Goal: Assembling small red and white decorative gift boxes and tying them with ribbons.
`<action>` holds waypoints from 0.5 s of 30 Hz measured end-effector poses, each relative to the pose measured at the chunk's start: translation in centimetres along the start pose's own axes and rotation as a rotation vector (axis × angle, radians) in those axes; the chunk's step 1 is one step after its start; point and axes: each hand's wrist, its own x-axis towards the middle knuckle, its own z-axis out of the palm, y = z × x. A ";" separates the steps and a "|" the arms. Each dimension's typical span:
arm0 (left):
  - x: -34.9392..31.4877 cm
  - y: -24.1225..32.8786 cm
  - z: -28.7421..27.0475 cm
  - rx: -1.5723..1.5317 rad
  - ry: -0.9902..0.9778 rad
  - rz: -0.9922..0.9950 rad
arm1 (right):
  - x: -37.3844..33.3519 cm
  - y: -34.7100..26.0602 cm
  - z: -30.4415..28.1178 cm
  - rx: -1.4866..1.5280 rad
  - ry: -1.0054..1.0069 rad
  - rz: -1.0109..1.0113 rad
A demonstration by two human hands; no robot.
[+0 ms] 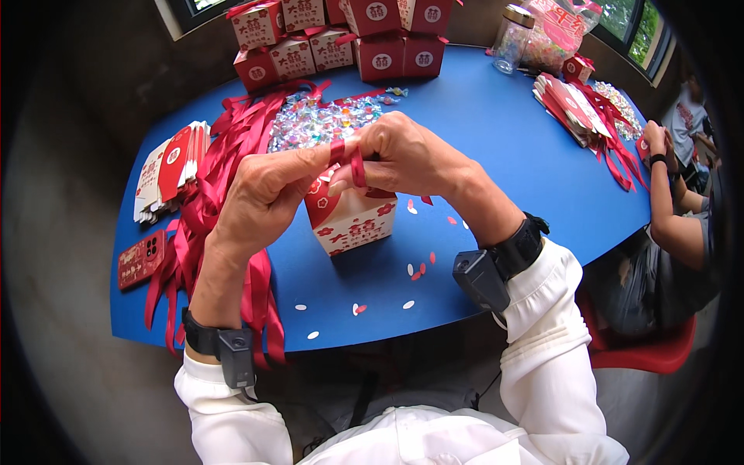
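A small white and red gift box [360, 225] stands on the blue table [496, 163] in front of me, its top partly hidden by my hands. Over it, a dark red ribbon [357, 169] makes a loop between my fingers. My left hand [267, 190] pinches the ribbon from the left, thumb and forefinger stretched toward the loop. From the right, my right hand [407, 155] is closed on the same ribbon with bent fingers. Just behind the hands lies a pile of wrapped candies [318, 122].
Many loose red ribbons [232, 155] trail over the table's left side, beside flat folded boxes [172, 167] and a red phone [142, 260]. Finished boxes [384, 58] are stacked at the back. A jar [513, 39] and candy bag [556, 31] stand far right. A co-worker's arm [668, 186] is at right.
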 end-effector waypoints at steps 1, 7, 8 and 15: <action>0.1 0.3 0.2 -0.019 0.002 -0.013 | 0.2 0.0 0.3 0.008 -0.008 -0.032; 0.5 1.0 -1.1 0.018 -0.165 -0.027 | -0.1 0.3 0.3 0.101 -0.032 0.053; 0.5 1.2 -1.1 0.008 -0.183 -0.031 | -0.1 0.2 0.3 0.092 -0.040 0.059; 0.5 0.6 -0.1 0.003 -0.135 -0.056 | -0.1 -0.1 0.3 0.086 -0.001 0.075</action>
